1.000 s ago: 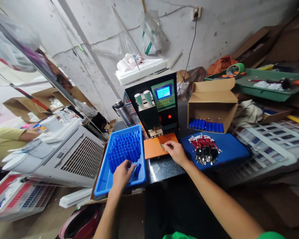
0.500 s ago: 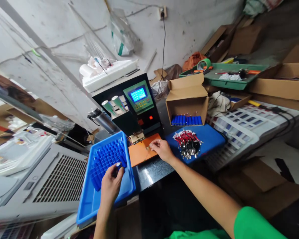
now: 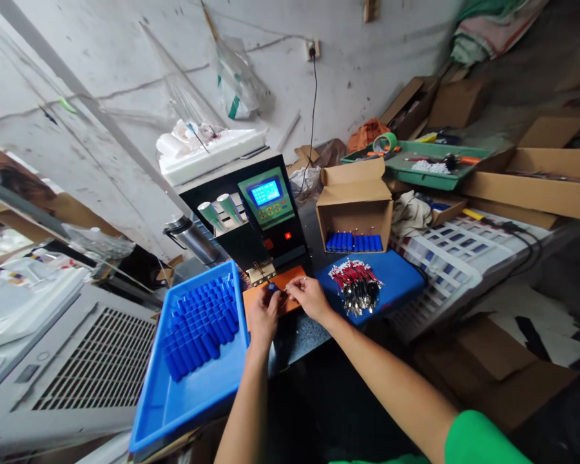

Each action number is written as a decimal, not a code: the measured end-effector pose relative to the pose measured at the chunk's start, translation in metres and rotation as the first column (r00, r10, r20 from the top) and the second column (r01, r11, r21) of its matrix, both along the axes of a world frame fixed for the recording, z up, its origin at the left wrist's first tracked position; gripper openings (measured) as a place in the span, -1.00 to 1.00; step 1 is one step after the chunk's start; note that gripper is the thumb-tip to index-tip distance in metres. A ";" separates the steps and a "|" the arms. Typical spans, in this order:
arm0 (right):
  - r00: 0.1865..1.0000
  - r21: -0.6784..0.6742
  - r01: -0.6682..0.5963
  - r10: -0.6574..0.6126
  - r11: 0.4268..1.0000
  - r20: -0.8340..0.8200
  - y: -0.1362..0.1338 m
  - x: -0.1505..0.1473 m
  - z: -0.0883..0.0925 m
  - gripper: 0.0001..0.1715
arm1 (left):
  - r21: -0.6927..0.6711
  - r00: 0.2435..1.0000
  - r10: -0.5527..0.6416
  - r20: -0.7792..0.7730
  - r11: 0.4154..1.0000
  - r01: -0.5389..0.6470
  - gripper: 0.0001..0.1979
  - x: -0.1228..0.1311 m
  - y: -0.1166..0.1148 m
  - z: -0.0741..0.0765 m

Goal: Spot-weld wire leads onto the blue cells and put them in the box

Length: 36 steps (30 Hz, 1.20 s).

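Pinching a blue cell over the front edge of the orange board, the left hand adjoins the right hand, its fingertips pressed together.

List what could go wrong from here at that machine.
The left hand holds a blue cylindrical cell close to the electrodes of the spot welder, risking a pinch or burn.
The right hand nearly meets the left and could knock the cell askew.
The wire leads piled on the blue mat, beside the right forearm, might get swept off.
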State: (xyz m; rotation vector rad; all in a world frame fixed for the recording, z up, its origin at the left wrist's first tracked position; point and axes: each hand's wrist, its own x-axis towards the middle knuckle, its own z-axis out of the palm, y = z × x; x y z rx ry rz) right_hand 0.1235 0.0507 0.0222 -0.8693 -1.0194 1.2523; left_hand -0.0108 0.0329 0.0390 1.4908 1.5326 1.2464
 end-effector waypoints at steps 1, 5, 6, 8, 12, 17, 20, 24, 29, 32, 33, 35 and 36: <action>1.000 -0.002 0.001 -0.001 1.000 -0.003 0.000 -0.001 0.000 -0.74 | 0.014 1.000 0.008 -0.024 1.000 -0.008 -0.63 0.000 0.000 -0.003; 1.000 -0.026 -0.001 0.001 1.000 -0.019 0.004 -0.003 0.002 -0.71 | 0.050 0.982 0.072 -0.177 0.997 -0.064 -0.63 0.001 -0.002 -0.008; 1.000 -0.027 -0.001 0.001 1.000 -0.014 0.005 -0.003 0.003 -0.71 | 0.055 0.976 0.089 -0.201 0.995 -0.079 -0.62 0.001 -0.002 -0.009; 1.000 -0.011 0.007 -0.007 1.000 0.017 0.008 -0.004 0.004 -0.73 | 0.060 0.969 0.112 -0.218 0.993 -0.101 -0.59 0.001 -0.003 -0.010; 0.994 0.043 0.045 -0.049 0.998 0.098 0.015 -0.009 0.007 -0.77 | 0.073 0.972 0.122 -0.203 0.991 -0.109 -0.60 0.001 -0.004 -0.012; 0.978 0.083 0.024 -0.040 0.996 0.203 0.023 -0.018 0.011 -0.80 | 0.131 0.972 0.113 -0.208 0.988 -0.087 -0.64 -0.002 -0.003 -0.017; 0.950 0.118 0.009 -0.046 0.993 0.310 0.024 -0.021 0.010 -0.77 | 0.159 0.970 0.141 -0.197 0.981 -0.110 -0.62 -0.003 -0.003 -0.020; 0.925 0.118 0.016 -0.059 0.993 0.375 0.024 -0.023 0.008 -0.80 | 0.167 0.973 0.142 -0.184 0.980 -0.111 -0.60 -0.003 -0.003 -0.022; 0.911 0.112 0.030 -0.073 0.993 0.406 0.022 -0.024 0.009 -0.83 | 0.171 0.971 0.142 -0.191 0.979 -0.110 -0.61 -0.003 -0.002 -0.022; 0.903 0.115 0.036 -0.081 0.993 0.422 0.020 -0.024 0.010 -0.86 | 0.175 0.967 0.154 -0.202 0.977 -0.119 -0.61 -0.004 -0.002 -0.022; 0.901 0.115 0.039 -0.085 0.993 0.425 0.020 -0.024 0.010 -0.86 | 0.180 0.967 0.156 -0.202 0.976 -0.120 -0.61 -0.004 -0.001 -0.023; 0.898 0.113 0.046 -0.090 0.993 0.432 0.019 -0.024 0.011 -0.86 | 0.187 0.968 0.155 -0.198 0.975 -0.118 -0.61 -0.004 -0.001 -0.024; 0.896 0.112 0.049 -0.093 0.992 0.434 0.018 -0.024 0.012 -0.86 | 0.188 0.969 0.152 -0.196 0.975 -0.115 -0.61 -0.004 -0.001 -0.024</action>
